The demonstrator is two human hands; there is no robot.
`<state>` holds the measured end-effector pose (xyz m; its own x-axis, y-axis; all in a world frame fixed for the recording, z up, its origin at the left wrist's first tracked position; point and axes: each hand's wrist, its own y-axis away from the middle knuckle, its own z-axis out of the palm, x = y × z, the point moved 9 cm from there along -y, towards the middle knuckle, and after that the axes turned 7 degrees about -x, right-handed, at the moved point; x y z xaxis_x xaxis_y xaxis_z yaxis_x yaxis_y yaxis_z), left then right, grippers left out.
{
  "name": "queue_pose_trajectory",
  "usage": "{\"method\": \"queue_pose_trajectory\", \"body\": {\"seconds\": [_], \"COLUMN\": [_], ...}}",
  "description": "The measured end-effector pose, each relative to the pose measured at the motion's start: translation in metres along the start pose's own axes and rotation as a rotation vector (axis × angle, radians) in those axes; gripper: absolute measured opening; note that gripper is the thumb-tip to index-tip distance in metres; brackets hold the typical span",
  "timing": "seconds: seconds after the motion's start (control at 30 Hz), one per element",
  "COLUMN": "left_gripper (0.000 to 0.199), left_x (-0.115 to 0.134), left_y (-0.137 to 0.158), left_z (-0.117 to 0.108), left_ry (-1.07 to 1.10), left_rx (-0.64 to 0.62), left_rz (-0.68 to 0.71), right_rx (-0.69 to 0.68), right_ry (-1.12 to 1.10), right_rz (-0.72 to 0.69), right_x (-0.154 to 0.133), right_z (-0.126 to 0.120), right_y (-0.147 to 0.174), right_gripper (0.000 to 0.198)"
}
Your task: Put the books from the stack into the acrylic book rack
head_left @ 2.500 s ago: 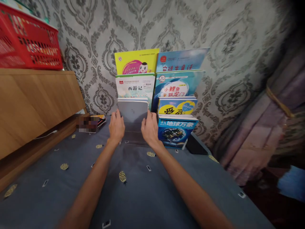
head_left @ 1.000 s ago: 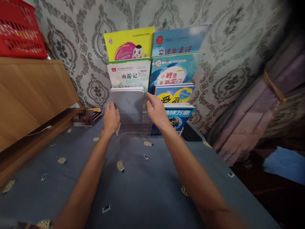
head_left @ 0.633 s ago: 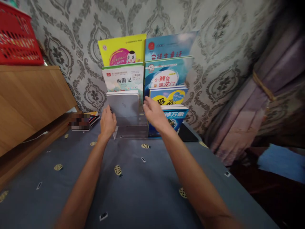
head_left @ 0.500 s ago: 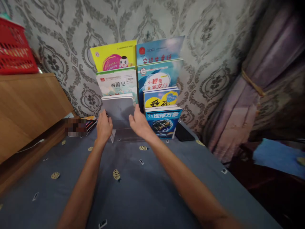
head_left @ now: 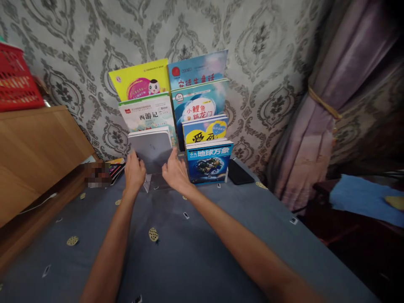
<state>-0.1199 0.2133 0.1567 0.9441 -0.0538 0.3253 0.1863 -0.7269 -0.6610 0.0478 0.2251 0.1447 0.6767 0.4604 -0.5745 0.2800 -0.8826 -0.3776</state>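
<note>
1. The left hand (head_left: 135,172) grips the grey book (head_left: 151,148) by its left edge, fingers bent, knuckles up, the forearm rising steeply from below.
2. The right hand (head_left: 176,171) grips the grey book's right edge, forefinger pointing up along it, thumb toward the cover; this arm slants in longer and lower, from the right.
3. The grey book leans back between both hands, above the clear stand's front (head_left: 147,184).
4. Just behind the grey book rise a white book (head_left: 147,118) and a yellow book (head_left: 126,79).
5. Right of the grey book stands a globe-covered book (head_left: 210,165); farther right lies a flat black object (head_left: 240,172).
</note>
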Motion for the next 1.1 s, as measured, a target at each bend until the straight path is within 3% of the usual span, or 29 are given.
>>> {"method": "queue_pose_trajectory", "body": {"seconds": [0.27,0.5,0.63,0.8,0.93,1.1], "left_gripper": [0.045,0.047,0.046,0.044,0.055,0.058], "left_x": [-0.004,-0.016,-0.058,-0.139,-0.180,-0.210], "left_y": [0.001,-0.001,-0.001,0.017,0.023,0.019], "left_z": [0.004,0.004,0.000,0.022,0.029,0.041], "left_ry": [0.012,0.113,0.041,-0.421,-0.501,-0.586], "left_rx": [0.005,0.051,0.082,-0.219,-0.308,-0.414], "left_rz": [-0.013,0.026,-0.069,-0.386,-0.427,-0.411], "right_rx": [0.038,0.180,0.276,0.410,0.438,0.425], "right_ry": [-0.025,-0.109,-0.133,-0.192,-0.259,-0.297], "right_rz": [-0.023,-0.102,-0.241,-0.423,-0.497,-0.522], "right_x": [0.007,0.010,-0.008,-0.033,-0.044,-0.049], "right_z": [0.002,-0.004,-0.020,-0.054,-0.071,-0.078], "right_y": [-0.005,-0.007,0.005,0.028,0.037,0.040], "right_gripper": [0.074,0.077,0.077,0.071,0.066,0.060]}}
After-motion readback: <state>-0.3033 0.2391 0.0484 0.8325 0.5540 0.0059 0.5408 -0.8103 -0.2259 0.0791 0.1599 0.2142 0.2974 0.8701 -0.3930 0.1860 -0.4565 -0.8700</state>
